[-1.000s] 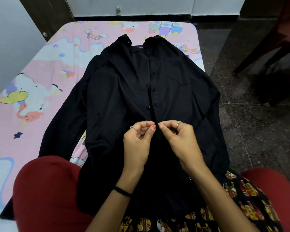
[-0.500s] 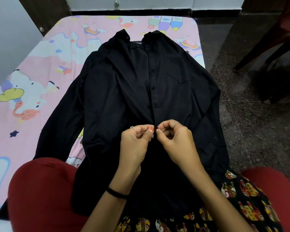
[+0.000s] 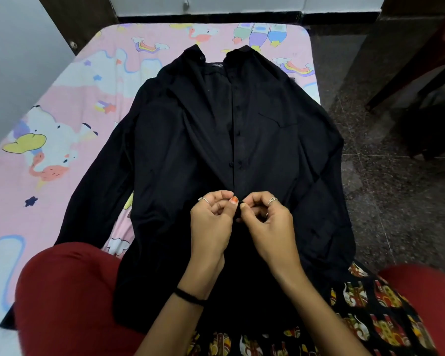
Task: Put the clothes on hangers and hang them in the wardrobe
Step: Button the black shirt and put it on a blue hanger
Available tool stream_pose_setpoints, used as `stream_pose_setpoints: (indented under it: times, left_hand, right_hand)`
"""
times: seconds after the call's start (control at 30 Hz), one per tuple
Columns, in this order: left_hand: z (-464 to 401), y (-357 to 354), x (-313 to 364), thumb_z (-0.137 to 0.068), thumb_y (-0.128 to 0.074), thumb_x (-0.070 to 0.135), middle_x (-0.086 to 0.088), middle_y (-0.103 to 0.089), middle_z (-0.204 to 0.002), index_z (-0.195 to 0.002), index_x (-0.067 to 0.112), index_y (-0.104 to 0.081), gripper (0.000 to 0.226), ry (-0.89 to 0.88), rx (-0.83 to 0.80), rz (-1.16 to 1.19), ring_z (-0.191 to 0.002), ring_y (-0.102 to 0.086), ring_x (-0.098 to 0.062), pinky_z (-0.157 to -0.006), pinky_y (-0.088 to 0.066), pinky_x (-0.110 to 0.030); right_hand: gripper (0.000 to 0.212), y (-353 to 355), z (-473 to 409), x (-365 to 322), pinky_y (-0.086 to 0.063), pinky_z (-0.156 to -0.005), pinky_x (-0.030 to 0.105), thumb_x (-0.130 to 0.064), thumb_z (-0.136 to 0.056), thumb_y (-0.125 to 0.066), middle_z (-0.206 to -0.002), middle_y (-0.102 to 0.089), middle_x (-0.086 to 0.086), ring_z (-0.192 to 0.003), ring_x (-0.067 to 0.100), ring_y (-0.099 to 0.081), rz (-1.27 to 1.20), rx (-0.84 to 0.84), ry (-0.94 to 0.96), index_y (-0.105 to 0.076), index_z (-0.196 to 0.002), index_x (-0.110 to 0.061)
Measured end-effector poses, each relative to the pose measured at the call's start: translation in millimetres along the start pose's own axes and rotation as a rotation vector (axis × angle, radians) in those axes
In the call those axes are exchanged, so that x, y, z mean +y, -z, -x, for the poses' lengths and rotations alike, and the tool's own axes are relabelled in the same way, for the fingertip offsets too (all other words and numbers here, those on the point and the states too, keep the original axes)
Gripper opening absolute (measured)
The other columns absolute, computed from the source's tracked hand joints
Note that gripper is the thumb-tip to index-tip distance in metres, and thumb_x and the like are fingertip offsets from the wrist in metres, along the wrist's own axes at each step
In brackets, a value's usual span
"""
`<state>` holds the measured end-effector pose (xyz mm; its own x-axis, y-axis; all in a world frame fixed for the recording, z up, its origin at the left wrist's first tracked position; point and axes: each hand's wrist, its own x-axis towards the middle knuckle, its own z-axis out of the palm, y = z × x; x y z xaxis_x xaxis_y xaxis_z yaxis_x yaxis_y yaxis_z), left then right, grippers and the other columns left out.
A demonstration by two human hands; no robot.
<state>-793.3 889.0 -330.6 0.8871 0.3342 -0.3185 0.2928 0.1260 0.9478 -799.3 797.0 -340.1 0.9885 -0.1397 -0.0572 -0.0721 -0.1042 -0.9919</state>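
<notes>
Head view, looking down over the person's lap. A black shirt lay front-up on a bed covered by a pink cartoon-print sheet, its collar toward the far end of the bed and its lower part draped over the person's lap. One sleeve stretched along the sheet on the left; the opposite side hung at the bed's right edge, beside a dark speckled floor. A row of small dark buttons ran down the placket, and a chest pocket showed to its right.

Left hand and right hand met at the placket, low on the shirt's front. Each had its fingers curled, with thumb and forefinger pinching the shirt's fabric at the front opening, the two pinches almost touching. Whether a button sat between the fingertips could not be told against the dark cloth. A ring showed on each hand, and a black band circled the left wrist.

Red trouser knees framed the lower corners, with a black patterned garment across the lap at lower right. A dark chair stood on the floor at upper right.
</notes>
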Motion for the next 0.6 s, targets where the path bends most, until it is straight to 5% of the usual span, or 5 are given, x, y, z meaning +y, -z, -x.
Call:
stream_pose_setpoints:
  times: [0.17, 0.27, 0.37, 0.47, 0.6]
  left_hand:
    - [-4.5, 3.9, -1.8, -0.089, -0.064, 0.005, -0.003, -0.071, -0.074, -0.1, 0.011, -0.057, 0.013, 0.034, -0.11, 0.033, -0.073, -0.066, -0.015, -0.076, -0.054, -0.03]
    - [-12.3, 11.0, 8.6, -0.09, -0.063, 0.006, -0.001, -0.067, -0.071, -0.102, 0.011, -0.054, 0.016, 0.067, -0.218, -0.017, -0.068, -0.059, -0.014, -0.068, -0.049, -0.024]
    - [-27.6, 35.1, 17.9, -0.089, -0.067, 0.022, -0.001, -0.069, -0.087, -0.123, 0.013, -0.047, 0.04, 0.048, -0.29, -0.262, -0.081, -0.064, -0.016, -0.081, -0.051, -0.029]
    - [-28.7, 74.1, 20.5, -0.082, -0.071, 0.041, 0.008, -0.065, -0.106, -0.132, 0.023, -0.043, 0.06, -0.1, -0.351, -0.686, -0.092, -0.063, -0.009, -0.087, -0.049, -0.026]
    - [-4.7, 124.8, 0.5, -0.059, -0.045, 0.092, -0.001, -0.048, -0.14, -0.144, 0.019, -0.037, 0.113, -0.234, -0.474, -1.249, -0.128, -0.046, -0.016, -0.107, -0.039, -0.036]
  right_hand:
    - [0.013, 9.0, -4.0, -8.7, -0.055, -0.071, 0.026, 0.0, -0.09, -0.056, -0.069, -0.063, 0.001, -0.065, 0.011, -0.062, -0.517, -0.096, -0.364, -0.06, -0.08, -0.007]
    - [0.012, 14.1, -11.4, -12.6, -0.056, -0.063, 0.024, -0.002, -0.095, -0.05, -0.071, -0.058, 0.006, -0.061, 0.014, -0.06, -0.552, -0.102, -0.474, -0.053, -0.085, -0.008]
    - [0.01, 31.1, -18.2, -4.3, -0.056, -0.061, 0.022, -0.011, -0.098, -0.051, -0.078, -0.057, 0.007, -0.062, 0.015, -0.06, -0.262, -0.074, -0.336, -0.052, -0.088, -0.011]
    - [0.011, 62.6, -11.0, 9.9, -0.05, -0.072, 0.02, -0.026, -0.092, -0.061, -0.086, -0.062, -0.002, -0.077, 0.011, -0.062, 0.397, -0.146, -0.016, -0.059, -0.091, -0.015]
    - [0.054, 87.7, 27.5, 37.3, -0.04, -0.103, 0.035, -0.055, -0.081, -0.066, -0.123, -0.05, -0.004, -0.118, 0.019, -0.048, 0.835, -0.369, 0.109, -0.055, -0.123, -0.023]
